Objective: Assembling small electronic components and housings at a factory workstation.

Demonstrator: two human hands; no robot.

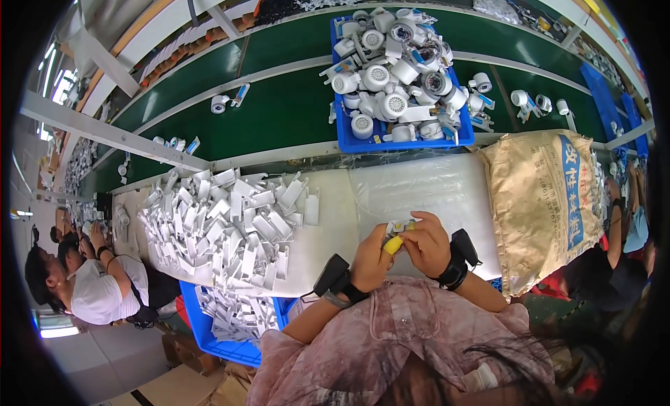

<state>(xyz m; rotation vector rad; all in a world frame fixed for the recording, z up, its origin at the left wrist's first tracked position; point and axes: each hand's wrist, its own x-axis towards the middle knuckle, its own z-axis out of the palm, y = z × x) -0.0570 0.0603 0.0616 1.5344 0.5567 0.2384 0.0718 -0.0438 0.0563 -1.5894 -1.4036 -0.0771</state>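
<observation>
My left hand (372, 258) and my right hand (427, 247) meet in front of my chest, just above the near part of the table, with fingers bent together. Between them is a small white plastic part (399, 226). A short yellow piece (393, 245) shows just below it, between the fingertips; its kind is hard to make out. Both hands are closed around these small things, and the fingers hide much of them. Left of my hands lies a wide heap of white plastic channel-shaped pieces (234, 217), spread over the pale tabletop (328, 252).
A blue crate (419, 142) piled with white round-headed parts stands on the green conveyor (279, 120). At the right sits a large brown paper sack (544, 204). Another blue bin (230, 349) with white pieces is below the table's left edge. Co-workers (105, 280) are at both sides.
</observation>
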